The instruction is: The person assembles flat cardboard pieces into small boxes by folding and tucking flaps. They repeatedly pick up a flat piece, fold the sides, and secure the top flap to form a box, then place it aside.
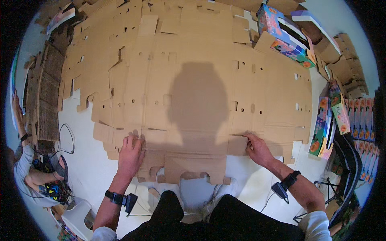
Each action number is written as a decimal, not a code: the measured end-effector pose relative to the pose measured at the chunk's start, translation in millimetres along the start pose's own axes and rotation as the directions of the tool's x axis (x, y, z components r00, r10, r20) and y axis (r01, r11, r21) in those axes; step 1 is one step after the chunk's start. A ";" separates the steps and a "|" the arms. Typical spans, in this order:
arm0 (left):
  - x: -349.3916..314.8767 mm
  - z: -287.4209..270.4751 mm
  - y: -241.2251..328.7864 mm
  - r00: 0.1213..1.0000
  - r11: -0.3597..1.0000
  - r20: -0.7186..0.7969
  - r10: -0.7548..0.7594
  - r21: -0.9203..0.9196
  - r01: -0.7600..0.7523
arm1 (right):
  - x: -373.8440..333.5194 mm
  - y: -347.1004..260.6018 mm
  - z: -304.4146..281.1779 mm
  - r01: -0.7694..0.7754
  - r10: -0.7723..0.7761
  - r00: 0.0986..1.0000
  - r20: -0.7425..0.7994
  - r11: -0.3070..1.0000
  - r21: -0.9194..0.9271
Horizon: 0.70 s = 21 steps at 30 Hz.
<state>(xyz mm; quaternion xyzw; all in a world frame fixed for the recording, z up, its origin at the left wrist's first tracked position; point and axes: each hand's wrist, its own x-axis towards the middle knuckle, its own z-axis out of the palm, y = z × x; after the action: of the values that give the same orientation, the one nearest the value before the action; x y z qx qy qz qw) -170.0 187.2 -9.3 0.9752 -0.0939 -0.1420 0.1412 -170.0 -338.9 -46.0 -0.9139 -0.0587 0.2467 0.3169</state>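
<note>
A large flattened brown cardboard sheet [201,44] with slots, round holes and crease lines spreads out before me. My left hand [130,154] rests on its near left part, fingers apart and lightly bent against the surface. At the near right, my right hand [258,149] pinches the edge of a small cardboard flap [238,144] between thumb and fingers. Between my hands, the near panel [195,166] reaches toward my legs, with notches cut into its edge. My head's shadow falls across the middle of the sheet.
Printed, colourful boxes [285,36] stand at the far right, with more boxes [321,126] nearer. Stacked cardboard [50,92] lines the left side. Another person [28,168] sits at the far left beside a white stool [76,219]. A black cable [66,138] lies on the white floor.
</note>
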 end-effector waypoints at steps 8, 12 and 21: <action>-4.0 15.2 -0.6 0.994 0.940 0.094 0.059 -0.340 -0.024 | -19.9 -48.1 22.6 -0.358 0.155 0.922 0.356 0.690 0.629; 4.0 10.1 16.0 0.959 0.939 0.123 0.256 -0.269 -0.216 | -9.8 -53.2 51.2 -0.240 0.140 0.967 0.215 0.791 0.562; 35.0 -32.4 42.7 0.928 0.927 -0.029 0.372 -0.037 -0.373 | 0.2 -89.8 -5.9 -0.393 0.129 0.867 0.481 0.770 0.502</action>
<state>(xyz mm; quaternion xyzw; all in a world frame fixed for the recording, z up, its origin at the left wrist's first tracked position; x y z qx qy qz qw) -133.3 147.2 24.6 0.9380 -0.2729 -0.1039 0.1868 -162.5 -271.1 12.6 -0.6952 0.0842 0.4852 0.5236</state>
